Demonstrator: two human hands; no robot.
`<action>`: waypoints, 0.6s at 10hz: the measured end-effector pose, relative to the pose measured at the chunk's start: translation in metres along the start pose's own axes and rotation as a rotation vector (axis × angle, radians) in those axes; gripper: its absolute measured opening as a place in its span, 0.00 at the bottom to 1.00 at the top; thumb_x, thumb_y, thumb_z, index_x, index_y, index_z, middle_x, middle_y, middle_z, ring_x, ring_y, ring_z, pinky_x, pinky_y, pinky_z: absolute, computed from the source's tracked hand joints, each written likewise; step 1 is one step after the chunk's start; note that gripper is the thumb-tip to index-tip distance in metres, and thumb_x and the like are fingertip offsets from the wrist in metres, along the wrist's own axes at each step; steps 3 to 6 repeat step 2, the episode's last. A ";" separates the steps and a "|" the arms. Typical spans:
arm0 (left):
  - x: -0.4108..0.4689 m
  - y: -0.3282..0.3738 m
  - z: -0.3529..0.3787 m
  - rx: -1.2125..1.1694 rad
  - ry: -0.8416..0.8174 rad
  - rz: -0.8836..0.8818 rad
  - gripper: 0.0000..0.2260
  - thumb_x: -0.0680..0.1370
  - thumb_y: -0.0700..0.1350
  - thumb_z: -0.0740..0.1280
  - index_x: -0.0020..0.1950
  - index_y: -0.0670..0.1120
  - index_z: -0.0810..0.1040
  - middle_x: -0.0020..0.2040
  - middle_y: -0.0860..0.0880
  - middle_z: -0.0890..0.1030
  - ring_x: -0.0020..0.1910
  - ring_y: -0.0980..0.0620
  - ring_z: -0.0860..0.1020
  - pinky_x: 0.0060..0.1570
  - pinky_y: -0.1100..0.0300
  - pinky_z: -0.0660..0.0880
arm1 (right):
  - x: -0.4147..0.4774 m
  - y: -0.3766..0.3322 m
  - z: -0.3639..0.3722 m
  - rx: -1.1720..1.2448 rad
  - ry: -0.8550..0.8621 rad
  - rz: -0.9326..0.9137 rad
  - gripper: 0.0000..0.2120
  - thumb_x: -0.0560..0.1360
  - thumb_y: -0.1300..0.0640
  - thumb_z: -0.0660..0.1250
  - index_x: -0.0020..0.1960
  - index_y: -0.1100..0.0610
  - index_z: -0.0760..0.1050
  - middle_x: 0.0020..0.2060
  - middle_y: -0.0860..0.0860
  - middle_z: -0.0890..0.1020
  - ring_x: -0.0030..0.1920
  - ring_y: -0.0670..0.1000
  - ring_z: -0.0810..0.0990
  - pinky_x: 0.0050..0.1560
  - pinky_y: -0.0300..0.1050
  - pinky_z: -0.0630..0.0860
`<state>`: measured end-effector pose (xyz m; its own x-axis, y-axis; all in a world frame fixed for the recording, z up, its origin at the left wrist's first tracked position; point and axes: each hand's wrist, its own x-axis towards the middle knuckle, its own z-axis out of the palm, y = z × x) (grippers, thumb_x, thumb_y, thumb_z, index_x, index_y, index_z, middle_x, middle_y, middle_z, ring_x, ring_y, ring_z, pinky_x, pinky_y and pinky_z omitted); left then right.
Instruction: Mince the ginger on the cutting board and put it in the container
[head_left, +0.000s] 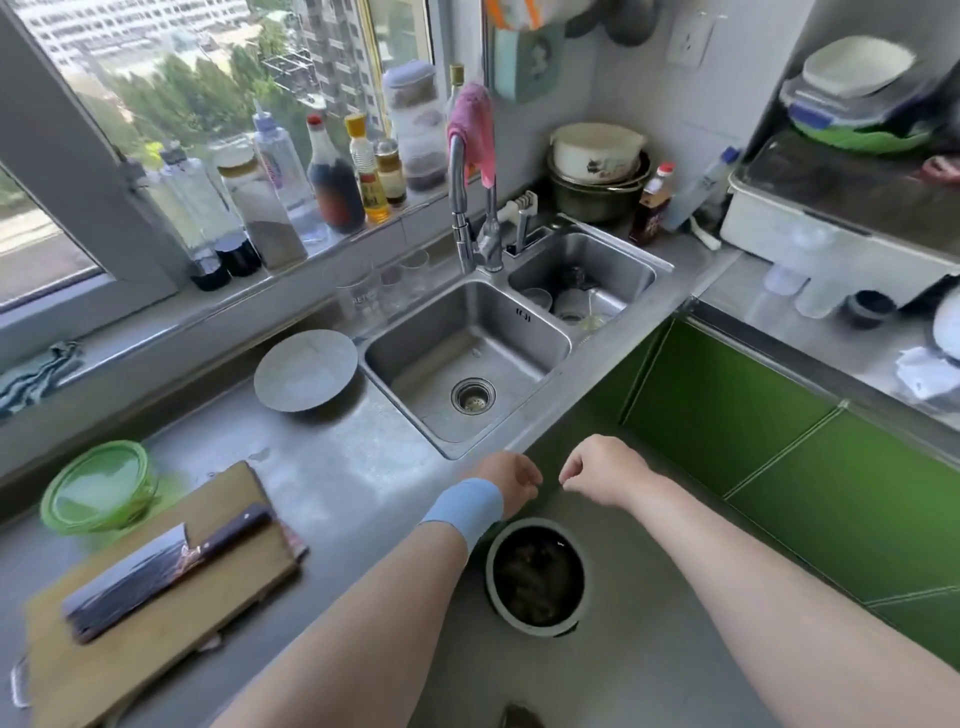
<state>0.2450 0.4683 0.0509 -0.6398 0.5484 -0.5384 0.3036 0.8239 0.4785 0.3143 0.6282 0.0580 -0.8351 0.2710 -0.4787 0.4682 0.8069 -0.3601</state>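
A steel desk (363, 478) is seen from above, running under a window and turning a corner to the right. At the left, a wooden cutting board (208, 613) is laid on the desk, and a cleaver (156, 571) with a dark handle is laid flat across it, blade toward the lower left. A green see-through container (98, 486) is set upright just beyond the board's far left corner, touching or nearly touching its edge. No piece of ginger can be made out on the board in this blurred view.

Both hands are held out in front of the desk's corner, close together but apart, above a round bin (537, 574) that stands on the floor. The left hand (506, 480), with a blue wristband (465, 506) behind it, is turned with its fingers curled inward. The right hand (602, 470) is likewise curled, its fingertips pointed toward the left hand. Whether anything small is pinched in either hand cannot be told.

Beyond the hands, a double sink (467, 343) is sunk into the desk, with a tap (462, 208) over which a pink cloth (474, 130) is draped. A grey round plate (306, 370) is placed just left of the sink. Bottles (335, 176) are lined up along the window sill, and green cabinet doors (779, 415) are seen below the right-hand stretch of desk.
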 end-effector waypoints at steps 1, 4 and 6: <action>-0.003 0.009 -0.003 -0.041 0.024 0.002 0.11 0.81 0.49 0.63 0.52 0.48 0.84 0.49 0.51 0.84 0.47 0.49 0.81 0.51 0.57 0.77 | 0.000 0.000 -0.004 0.012 0.011 0.003 0.10 0.74 0.48 0.69 0.37 0.49 0.84 0.33 0.40 0.84 0.41 0.42 0.81 0.44 0.42 0.79; -0.005 0.011 -0.005 -0.059 0.012 -0.030 0.15 0.83 0.52 0.58 0.52 0.48 0.83 0.50 0.51 0.84 0.49 0.49 0.81 0.55 0.54 0.77 | 0.005 -0.006 -0.004 0.001 0.015 0.017 0.18 0.78 0.43 0.63 0.37 0.53 0.82 0.31 0.43 0.84 0.40 0.46 0.82 0.43 0.43 0.78; -0.005 0.011 -0.005 -0.059 0.012 -0.030 0.15 0.83 0.52 0.58 0.52 0.48 0.83 0.50 0.51 0.84 0.49 0.49 0.81 0.55 0.54 0.77 | 0.005 -0.006 -0.004 0.001 0.015 0.017 0.18 0.78 0.43 0.63 0.37 0.53 0.82 0.31 0.43 0.84 0.40 0.46 0.82 0.43 0.43 0.78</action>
